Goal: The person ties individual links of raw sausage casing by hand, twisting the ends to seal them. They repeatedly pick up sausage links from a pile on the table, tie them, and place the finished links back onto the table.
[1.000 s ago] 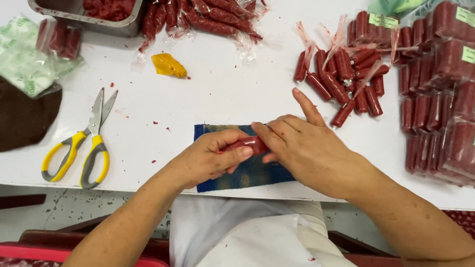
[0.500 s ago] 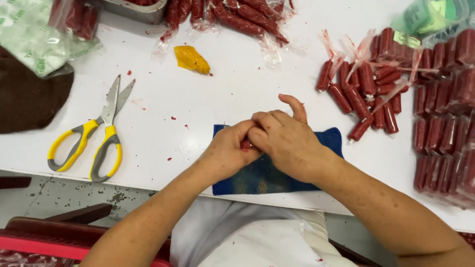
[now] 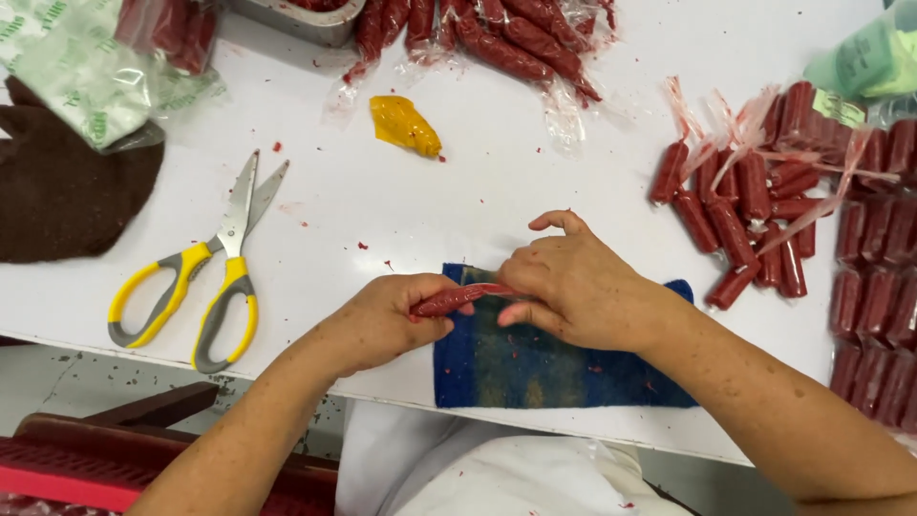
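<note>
Both hands are down at the near edge of the white counter, right over a blue cloth that lies flat there. The left hand has its fingers curled shut around one end of a thin red sausage, thumb on top. The right hand covers the other end, its fingers bent over and pinching the sausage, with the forefinger lifted a little. The sausage runs nearly level between the two hands, just above the cloth; whether it touches the cloth cannot be told.

Off to the left, a pair of yellow-handled scissors lies on the counter with its blades part open, well apart from the hands. Past it, at the left edge, sits a dark brown cloth, with a green-printed plastic bag lapping over its top. Up the middle, a small yellow scrap lies alone, and behind it long red sausages in clear wrap spread beside a metal tray. To the right, a loose heap of short wrapped sausages lies near the right hand, and rows of packed sausages line the right edge
</note>
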